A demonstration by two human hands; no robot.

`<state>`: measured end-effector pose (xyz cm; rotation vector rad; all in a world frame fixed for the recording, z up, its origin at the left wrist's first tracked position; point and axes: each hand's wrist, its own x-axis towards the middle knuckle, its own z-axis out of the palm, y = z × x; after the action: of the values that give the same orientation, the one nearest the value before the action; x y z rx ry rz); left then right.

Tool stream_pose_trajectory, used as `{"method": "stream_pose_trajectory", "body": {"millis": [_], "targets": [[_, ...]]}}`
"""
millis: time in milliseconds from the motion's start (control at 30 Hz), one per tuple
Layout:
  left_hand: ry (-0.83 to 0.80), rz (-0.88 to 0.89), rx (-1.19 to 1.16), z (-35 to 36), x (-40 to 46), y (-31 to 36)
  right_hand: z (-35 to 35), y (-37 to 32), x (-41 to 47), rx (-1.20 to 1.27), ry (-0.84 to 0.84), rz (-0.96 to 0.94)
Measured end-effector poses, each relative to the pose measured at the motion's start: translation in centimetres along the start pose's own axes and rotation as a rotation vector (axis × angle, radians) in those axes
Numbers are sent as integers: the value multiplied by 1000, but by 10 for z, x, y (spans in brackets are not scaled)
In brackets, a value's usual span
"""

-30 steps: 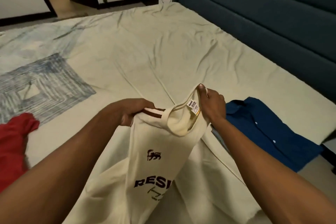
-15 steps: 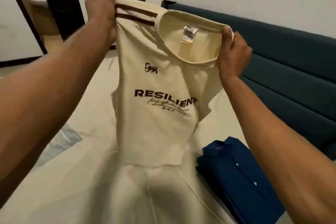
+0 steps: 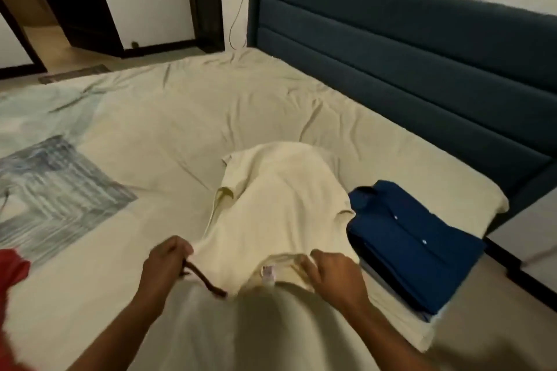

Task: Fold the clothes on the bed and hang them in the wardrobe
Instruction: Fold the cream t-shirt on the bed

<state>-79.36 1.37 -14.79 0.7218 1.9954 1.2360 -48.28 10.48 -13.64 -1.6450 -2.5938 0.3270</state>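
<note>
The cream shirt is spread on the bed at lower centre, beside a folded blue shirt. Its shoulders are pinched by the left hand and right hand. Wrinkles are best smoothed flat before folding.

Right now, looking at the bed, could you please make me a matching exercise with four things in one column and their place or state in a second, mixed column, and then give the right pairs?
Column one:
1. cream T-shirt
2. blue shirt
3. red garment
4. headboard

Column two:
A. at the left edge of the view, only partly seen
B. laid out on the bed, gripped at the shoulders by the left hand and the right hand
C. dark blue, padded, against the wall
D. folded, to the right of the cream T-shirt

Pairs: 1-B, 2-D, 3-A, 4-C
</note>
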Motion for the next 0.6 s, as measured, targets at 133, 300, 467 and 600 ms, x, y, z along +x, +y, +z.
{"method": "stream_pose_trajectory", "body": {"millis": [133, 300, 467, 600], "targets": [[-168, -143, 218, -15, -33, -115, 98, -2, -64, -82, -334, 36], [-360, -192, 441, -47, -66, -175, 151, 0, -125, -174, -638, 28], [-518, -198, 585, -73, -75, -192, 150, -15, -138, -254, -681, 67], [-591, -248, 602, -78, -82, -196, 152, -27, -138, -292, -711, 117]]}}
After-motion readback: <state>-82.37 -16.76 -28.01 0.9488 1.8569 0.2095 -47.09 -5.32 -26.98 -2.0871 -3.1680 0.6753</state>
